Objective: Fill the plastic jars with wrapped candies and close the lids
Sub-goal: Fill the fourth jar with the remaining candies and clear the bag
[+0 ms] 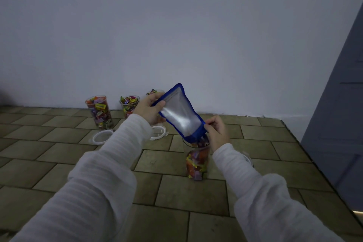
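A blue-edged clear pouch [179,113] is tipped mouth-down over an open plastic jar [197,161] that stands on the tiled floor, full of colourful wrapped candies. My left hand [150,109] grips the pouch's raised bottom end. My right hand [217,131] pinches the pouch's lower edge at the jar's rim. Three more candy-filled jars stand open by the wall: one at the left [99,112], one in the middle [128,106], and one [154,92] mostly hidden behind my left hand.
Two white lids lie on the tiles, one at the left [102,137] and one [158,132] partly under my left wrist. Another lid [247,158] peeks out behind my right sleeve. A white wall [176,35] runs behind; a grey door [337,123] stands at the right.
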`<action>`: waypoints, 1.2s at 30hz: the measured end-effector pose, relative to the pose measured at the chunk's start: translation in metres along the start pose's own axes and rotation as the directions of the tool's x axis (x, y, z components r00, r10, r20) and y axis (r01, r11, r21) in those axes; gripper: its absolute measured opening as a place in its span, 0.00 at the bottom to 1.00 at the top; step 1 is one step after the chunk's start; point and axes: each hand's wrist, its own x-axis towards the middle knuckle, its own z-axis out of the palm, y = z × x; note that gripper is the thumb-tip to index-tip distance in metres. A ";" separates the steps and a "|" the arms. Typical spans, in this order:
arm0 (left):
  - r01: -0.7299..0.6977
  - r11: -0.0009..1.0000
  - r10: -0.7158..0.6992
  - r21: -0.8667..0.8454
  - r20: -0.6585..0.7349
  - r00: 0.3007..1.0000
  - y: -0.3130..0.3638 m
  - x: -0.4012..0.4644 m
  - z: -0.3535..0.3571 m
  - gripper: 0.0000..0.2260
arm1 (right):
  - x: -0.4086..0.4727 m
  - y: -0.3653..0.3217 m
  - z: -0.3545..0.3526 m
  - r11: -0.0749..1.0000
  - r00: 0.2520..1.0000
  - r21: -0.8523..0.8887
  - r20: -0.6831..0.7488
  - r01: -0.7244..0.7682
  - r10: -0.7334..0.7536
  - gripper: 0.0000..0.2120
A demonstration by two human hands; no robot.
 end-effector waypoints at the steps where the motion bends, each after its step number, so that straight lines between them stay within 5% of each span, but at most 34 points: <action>1: -0.012 1.000 0.012 -0.011 -0.004 1.000 0.002 -0.001 0.001 0.10 | 0.000 0.000 0.000 1.000 1.000 0.006 -0.006 -0.004 0.004 0.12; 9: -0.096 0.993 0.100 0.067 -0.055 0.993 0.007 -0.008 0.007 0.09 | -0.001 0.000 0.002 0.994 0.999 0.107 -0.040 -0.013 0.017 0.10; 14: -0.019 0.999 0.018 -0.028 -0.054 0.998 0.008 -0.012 0.014 0.07 | -0.001 -0.004 0.005 0.967 0.999 0.255 -0.035 -0.021 0.031 0.08; 16: -0.046 0.994 0.048 0.099 -0.016 0.999 0.004 -0.011 0.014 0.03 | 0.001 -0.008 0.005 0.956 0.997 0.292 -0.066 -0.019 0.040 0.08; 18: -0.091 0.966 0.090 0.240 0.015 0.996 0.004 -0.014 0.015 0.11 | 0.005 -0.013 0.004 0.954 0.997 0.299 -0.077 -0.007 0.032 0.08; 24: -0.118 0.967 0.134 0.224 -0.055 0.989 0.006 -0.016 0.026 0.13 | 0.013 -0.017 0.002 0.996 1.000 0.094 -0.011 -0.010 0.011 0.12; 30: -0.249 0.746 0.361 0.618 -0.061 0.930 -0.010 -0.008 0.032 0.18 | 0.018 -0.016 0.002 0.996 0.997 -0.087 -0.077 0.001 -0.008 0.12; 34: -0.205 0.754 0.331 0.624 -0.091 0.939 -0.018 -0.009 0.031 0.17 | 0.021 -0.018 0.003 0.976 1.000 -0.217 -0.027 -0.021 0.016 0.07; 36: -0.174 0.795 0.309 0.581 -0.141 0.941 -0.020 -0.009 0.021 0.17 | 0.022 -0.020 0.005 0.948 0.999 -0.315 0.013 0.052 -0.051 0.14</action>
